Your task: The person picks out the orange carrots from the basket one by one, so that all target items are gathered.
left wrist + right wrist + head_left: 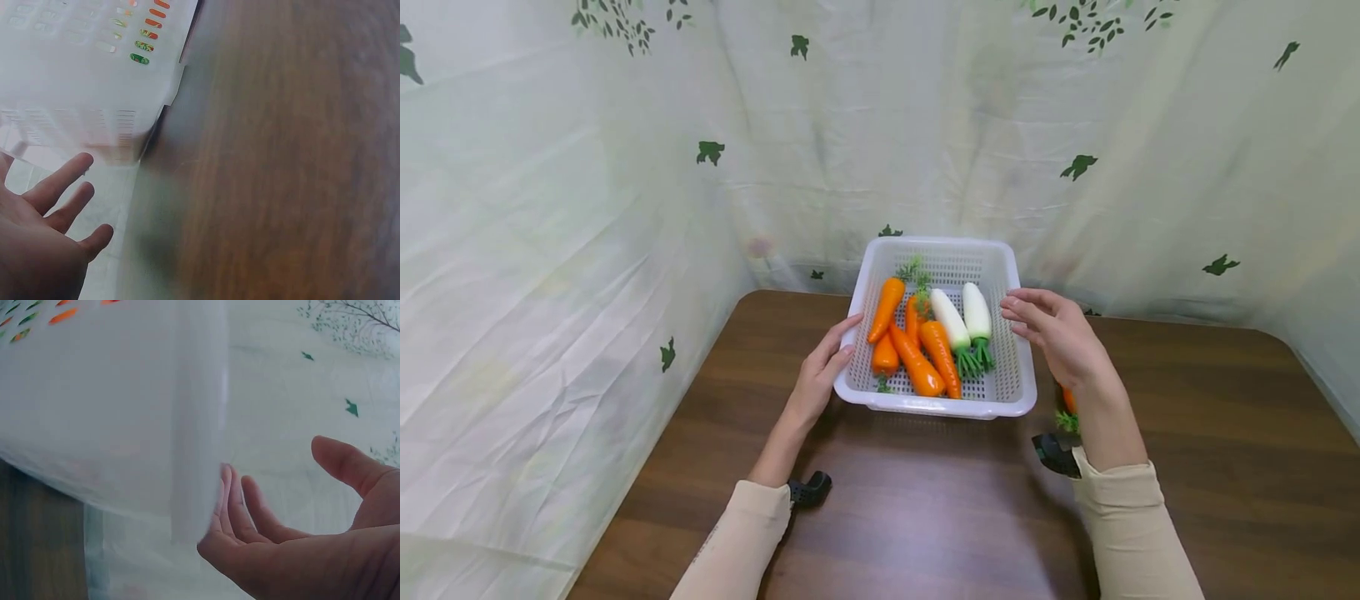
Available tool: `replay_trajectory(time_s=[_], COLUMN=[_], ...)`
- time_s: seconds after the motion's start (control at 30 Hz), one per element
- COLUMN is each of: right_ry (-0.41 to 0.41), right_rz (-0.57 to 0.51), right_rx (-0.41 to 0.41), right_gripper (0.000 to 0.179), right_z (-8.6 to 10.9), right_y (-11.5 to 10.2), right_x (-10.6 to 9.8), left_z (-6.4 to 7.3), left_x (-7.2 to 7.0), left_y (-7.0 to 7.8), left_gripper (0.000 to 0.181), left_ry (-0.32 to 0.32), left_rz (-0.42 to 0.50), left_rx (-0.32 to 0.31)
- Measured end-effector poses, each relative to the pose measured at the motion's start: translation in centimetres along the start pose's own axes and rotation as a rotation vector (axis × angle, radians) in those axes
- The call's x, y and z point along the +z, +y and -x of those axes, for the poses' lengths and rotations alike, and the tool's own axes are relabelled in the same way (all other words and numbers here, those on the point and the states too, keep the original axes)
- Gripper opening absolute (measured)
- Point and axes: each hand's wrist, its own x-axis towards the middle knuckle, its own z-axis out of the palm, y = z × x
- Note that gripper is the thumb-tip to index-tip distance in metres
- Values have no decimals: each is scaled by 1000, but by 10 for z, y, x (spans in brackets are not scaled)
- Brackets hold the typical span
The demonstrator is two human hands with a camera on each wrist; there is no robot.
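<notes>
A white plastic basket (936,406) with slotted walls holds several orange carrots (916,362) and two white radishes (976,312) with green tops. At its left side, my left hand (816,375) touches the rim with fingertips and thumb. Its fingers look spread and mostly straight beside the basket wall (69,69) in the left wrist view. My right hand (1060,337) is by the right rim, fingers loosely bent. In the right wrist view the thumb stands apart and the fingers lie at the basket's edge (199,425); contact there is unclear.
Another carrot (1069,402) with a leafy top lies on the brown wooden table (917,508), partly hidden by my right forearm. Pale curtains (880,125) with leaf and bird prints hang behind and beside the table. Each wrist wears a black camera mount (810,490).
</notes>
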Motion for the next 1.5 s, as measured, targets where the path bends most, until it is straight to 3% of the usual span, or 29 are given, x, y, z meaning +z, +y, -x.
replay_trajectory(time_s=[0.3,0.47,0.83,1.0,1.2,1.4,1.5], right_ry=[-13,-50,-120,-137,-176,-230,-279], right_rz=[-101,-83,15,45,75,59,114], right_rx=[76,133,349,433,532,573,563], right_gripper=[62,57,62,69,75,76,75], right_z=[-20,-36,-79,-90,-93,-93,-92], right_y=[-39,-47,-45,-40,-29,-20,-22], right_x=[10,20,49,57,61,61,65], left_z=[1,1,2,-1,-8,-9,-9], left_x=[3,1,-3,-2,0,1,0], left_y=[-1,-4,-4,-14,-42,-45,-44], left_gripper=[49,49,49,49,49,47,47], left_ry=[2,6,-2,-1,11,27,32], left_rz=[-7,6,-15,-2,4,-12,-4], left_rx=[2,14,1,16,23,38,60])
